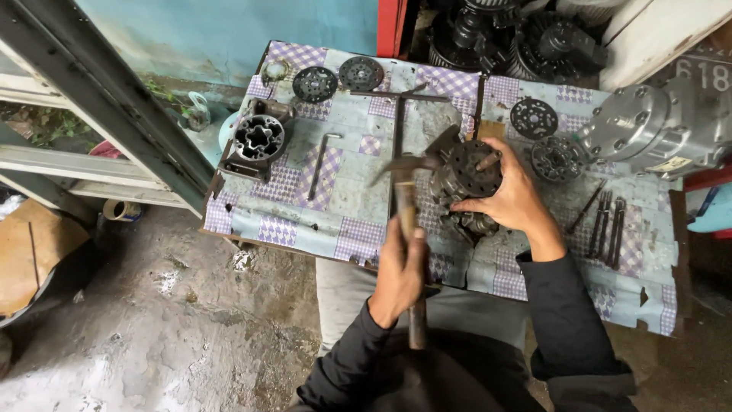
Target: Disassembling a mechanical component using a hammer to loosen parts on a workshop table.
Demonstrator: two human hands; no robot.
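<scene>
Head view, looking down on a small tabletop [305, 229] covered in a worn purple-checked sheet.

Far left on the tabletop we note a metal housing [258, 139] with a lobed bore, lying just right of the slanted steel frame [99, 91]. Beyond it, at the far edge, two dark round plates [338, 78] lie side by side. A bent hex key [321, 162] lies flat just right of the housing, apart from it.

Centre: our left hand [400, 271] is closed around the wooden handle of a hammer [406, 206]. The handle runs from near our lap up over the near edge of the tabletop; the hammer head sits just left of the round assembly, pointing toward it. We cannot tell whether head and assembly touch. A long T-shaped bar [398, 114] lies behind the hammer, running near to far.

Right of centre: our right hand [509, 197] is curled over a dark round compressor assembly [467, 177], fingers gripping its right and near side. The assembly stands on the tabletop in the middle, its perforated face plate tilted up toward the left.

Further right: two more round parts [545, 137] lie near each other just beyond the right hand. A few dark slender tools [608, 221] lie in a row at the right, well clear of the hand. At the far right, a large silver cast body [659, 126] rests on the far right corner.
</scene>
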